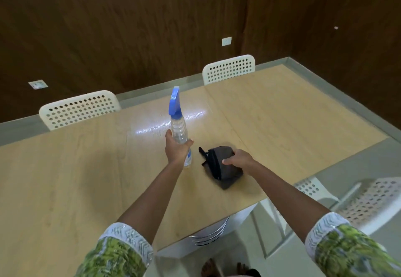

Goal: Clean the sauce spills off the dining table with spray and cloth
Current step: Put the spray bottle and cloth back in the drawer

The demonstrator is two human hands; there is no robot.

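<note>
Green patterned sleeves [117,255] down at six o'clock, bare forearms reaching up and out over the scene. Big pale wood bench [65,179] filling the middle, glare patch shining just past centre. No sauce marks to make out on the wood from this angle. Dark wood-panel wall [108,27] across twelve o'clock, a few white outlets on it. White perforated chairs: one at ten o'clock [79,108], one at one o'clock [229,68], another at four o'clock [373,198], tucked beside the bench edge. Now smaller: clear spray bottle [179,131] with blue trigger head, dead centre, tilted, nozzle pointing up toward twelve o'clock, lifted off the bench or just touching it, hard to call. Left hand [176,150] wrapped around the bottle's lower body, grip closed on it. Just beside, at three o'clock of the bottle, dark grey cloth [225,175] bunched on the bench, a black strip poking out its far side. Right hand [237,159] pressed down on top of the cloth, fingers curled over it, grip closed on the fabric.
</note>
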